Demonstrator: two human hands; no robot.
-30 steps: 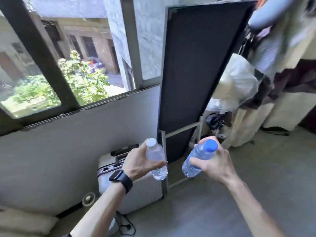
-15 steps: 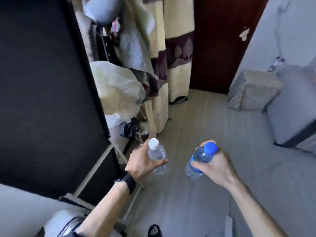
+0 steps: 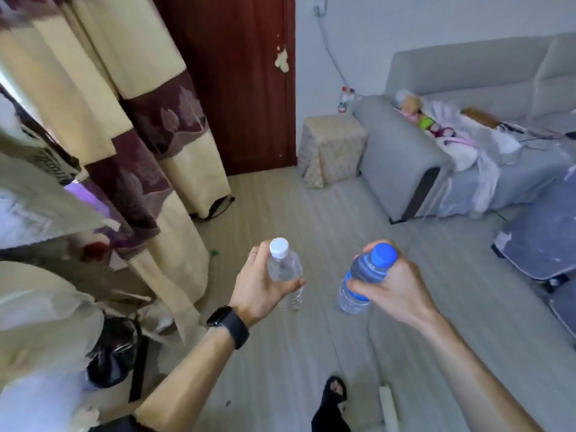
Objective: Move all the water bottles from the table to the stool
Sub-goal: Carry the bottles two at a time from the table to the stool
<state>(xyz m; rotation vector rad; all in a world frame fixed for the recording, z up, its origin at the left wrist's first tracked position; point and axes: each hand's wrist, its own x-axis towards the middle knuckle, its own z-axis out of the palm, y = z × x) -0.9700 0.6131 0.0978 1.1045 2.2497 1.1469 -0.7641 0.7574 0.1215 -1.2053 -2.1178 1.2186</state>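
Two water bottles carried over the floor, one in each hand.

Beyond, a grey fabric sofa and a beige cloth-covered cube stool (beside the sofa's arm); right hand wraps a blue-capped clear plastic bottle, left hand a white-capped clear plastic bottle, fingers clamped.

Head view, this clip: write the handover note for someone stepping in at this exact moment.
Left hand: shut on the white-capped bottle, upright.
Right hand: shut on the blue-capped bottle, tilted, fingers wrapped round its middle.
Both bottles are carried in the air over bare floor.
Done: two bottles picked up. Left: set both down on the stool. The cloth-covered box by the sofa may be it; I cannot tell. The table is out of view, so remaining bottles are unknown.
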